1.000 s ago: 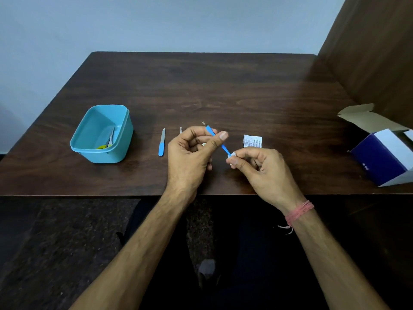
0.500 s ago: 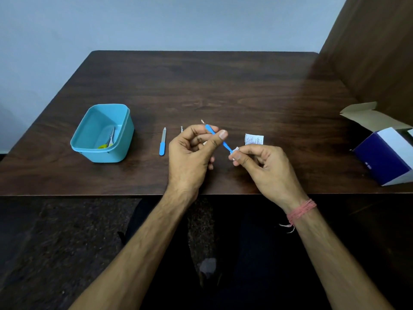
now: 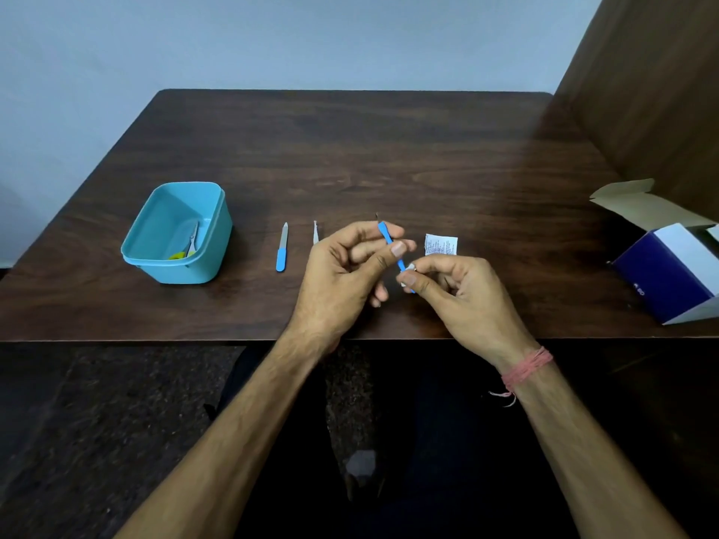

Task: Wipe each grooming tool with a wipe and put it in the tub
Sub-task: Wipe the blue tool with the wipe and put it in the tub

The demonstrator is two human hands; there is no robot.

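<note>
table [image 3: 350, 149]: dark wood, smooth sheen | tub [image 3: 210, 262]: glossy plastic | box [image 3: 669, 282]: matt card | packet [image 3: 441, 245]: printed paper

You have just one camera here, and it sits on the person's head. It looks forward and down at the bench [image 3: 389, 149] from the near side, so you see the whole top, right to the far edge and the wall [image 3: 272, 40] behind it. It is a wide view, and the edges bend a little. Both arms reach in from the bottom, with the left hand [image 3: 342, 274] and the right hand [image 3: 463, 293] close to the middle. Below the near edge you see the floor [image 3: 97, 422].
</note>
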